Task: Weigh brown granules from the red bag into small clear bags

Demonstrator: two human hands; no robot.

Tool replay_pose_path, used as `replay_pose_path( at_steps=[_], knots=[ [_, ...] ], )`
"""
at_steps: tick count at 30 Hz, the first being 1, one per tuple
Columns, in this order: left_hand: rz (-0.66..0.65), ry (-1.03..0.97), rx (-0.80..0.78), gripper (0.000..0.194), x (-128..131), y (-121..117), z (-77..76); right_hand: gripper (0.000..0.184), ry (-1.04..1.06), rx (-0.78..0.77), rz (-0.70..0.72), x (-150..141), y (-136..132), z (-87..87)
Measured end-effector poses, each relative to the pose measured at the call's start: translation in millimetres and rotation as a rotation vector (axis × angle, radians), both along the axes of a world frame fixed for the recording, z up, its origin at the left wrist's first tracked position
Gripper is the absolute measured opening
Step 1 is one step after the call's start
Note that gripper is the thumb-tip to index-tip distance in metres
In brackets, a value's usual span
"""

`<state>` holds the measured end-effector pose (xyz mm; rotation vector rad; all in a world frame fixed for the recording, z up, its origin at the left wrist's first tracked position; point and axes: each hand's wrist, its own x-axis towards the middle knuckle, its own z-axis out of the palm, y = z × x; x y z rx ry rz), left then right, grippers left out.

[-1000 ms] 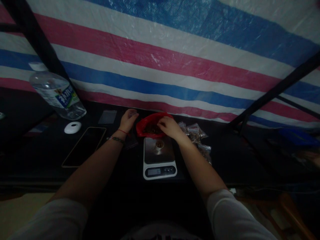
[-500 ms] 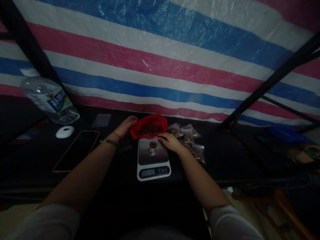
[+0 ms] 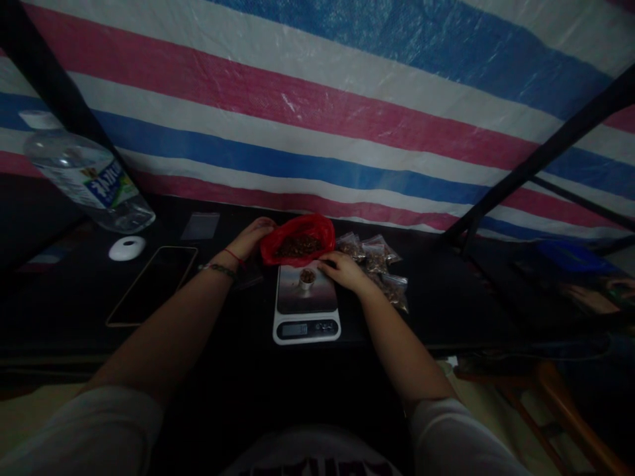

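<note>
Two hands at frame centre: left hand [image 3: 251,238] grips red bag [image 3: 297,237] edge; right hand [image 3: 343,271] by cup [image 3: 307,277] on scale [image 3: 306,307], grip unclear; dim.

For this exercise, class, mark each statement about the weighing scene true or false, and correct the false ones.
1. A small white cup stands on the steel-topped digital kitchen scale. True.
2. The left hand rests at the edge of the red plastic bag of brown pieces. True.
3. The clear plastic water bottle stands to the right of the scale. False: it stands far to the left, beyond the dark flat phone.
4. The right hand is lifted high above the black table. False: it lies low, beside the cup at the scale's right edge.
5. Small clear filled packets lie to the right of the red bag. True.
</note>
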<state>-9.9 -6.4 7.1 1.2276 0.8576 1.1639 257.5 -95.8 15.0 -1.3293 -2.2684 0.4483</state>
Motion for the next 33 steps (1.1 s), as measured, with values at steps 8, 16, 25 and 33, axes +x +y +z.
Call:
replay_pose_path(
  at_steps=[8,16,25,33],
  knots=[
    [-0.017,0.001,0.036,0.033,0,3,-5.2,0.022,0.088,0.163,-0.241,4,7,1.7],
    [-0.044,-0.039,0.019,0.035,0,3,-4.0,0.034,0.081,0.046,-0.363,-3,38,-2.5],
    [-0.023,-0.082,0.012,0.030,3,5,-3.6,0.030,0.046,-0.057,-0.458,1,37,28.3],
    [-0.081,-0.092,-0.042,0.033,0,6,-5.3,0.032,-0.116,0.022,-0.387,3,3,47.8]
  ],
)
